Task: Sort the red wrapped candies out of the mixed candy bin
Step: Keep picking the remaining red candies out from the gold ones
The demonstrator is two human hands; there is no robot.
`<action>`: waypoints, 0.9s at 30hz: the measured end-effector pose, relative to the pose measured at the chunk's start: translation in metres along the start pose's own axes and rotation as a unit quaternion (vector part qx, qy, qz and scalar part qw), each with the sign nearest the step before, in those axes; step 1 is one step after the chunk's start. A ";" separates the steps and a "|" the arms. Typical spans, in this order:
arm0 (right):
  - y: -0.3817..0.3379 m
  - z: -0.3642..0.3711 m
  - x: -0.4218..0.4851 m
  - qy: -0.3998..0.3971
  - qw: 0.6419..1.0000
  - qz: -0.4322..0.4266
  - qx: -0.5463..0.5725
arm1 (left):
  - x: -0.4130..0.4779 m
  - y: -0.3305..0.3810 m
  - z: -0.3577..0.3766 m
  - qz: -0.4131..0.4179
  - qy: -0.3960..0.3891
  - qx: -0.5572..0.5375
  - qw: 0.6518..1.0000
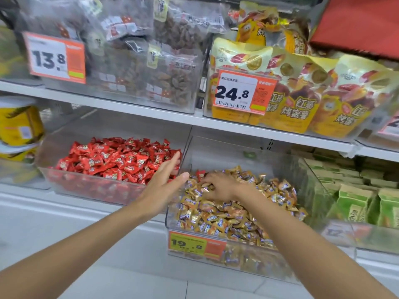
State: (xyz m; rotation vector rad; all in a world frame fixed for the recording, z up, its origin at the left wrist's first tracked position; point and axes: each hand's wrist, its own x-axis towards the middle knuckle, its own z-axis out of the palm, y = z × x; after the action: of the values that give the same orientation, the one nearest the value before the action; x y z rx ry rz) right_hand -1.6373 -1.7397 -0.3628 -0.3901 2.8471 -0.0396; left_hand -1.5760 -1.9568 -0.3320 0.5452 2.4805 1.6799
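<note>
The red candies (112, 158) in the left bin carry a small white and yellow print. The gold candies (233, 212) in the right bin have blue and white marks, and a single red candy (200, 174) lies among them. The price tag (194, 244) on this bin is yellow and orange with black digits. The bags (302, 100) above are yellow with red pictures. The packs (354, 203) are green.

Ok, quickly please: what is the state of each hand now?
Left hand: open, fingers straight, holding nothing.
Right hand: fingers curled into the gold candies; whether it grips one cannot be told.
</note>
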 end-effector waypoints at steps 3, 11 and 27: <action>0.022 -0.005 -0.047 -0.045 0.999 -0.004 0.018 | 0.001 0.000 -0.009 -0.016 -0.047 0.045 0.998; 0.022 -0.039 -0.052 0.095 0.975 0.056 0.191 | 0.008 -0.010 -0.020 0.001 -0.066 0.126 0.990; -0.013 -0.039 -0.070 0.195 0.881 0.086 0.423 | 0.003 -0.011 -0.059 0.004 0.010 0.136 0.991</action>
State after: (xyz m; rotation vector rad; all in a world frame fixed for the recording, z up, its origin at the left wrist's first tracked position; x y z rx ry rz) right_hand -1.5797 -1.7336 -0.3060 0.0781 2.8459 -1.4028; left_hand -1.5981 -2.0113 -0.3190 0.5661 2.7444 1.3635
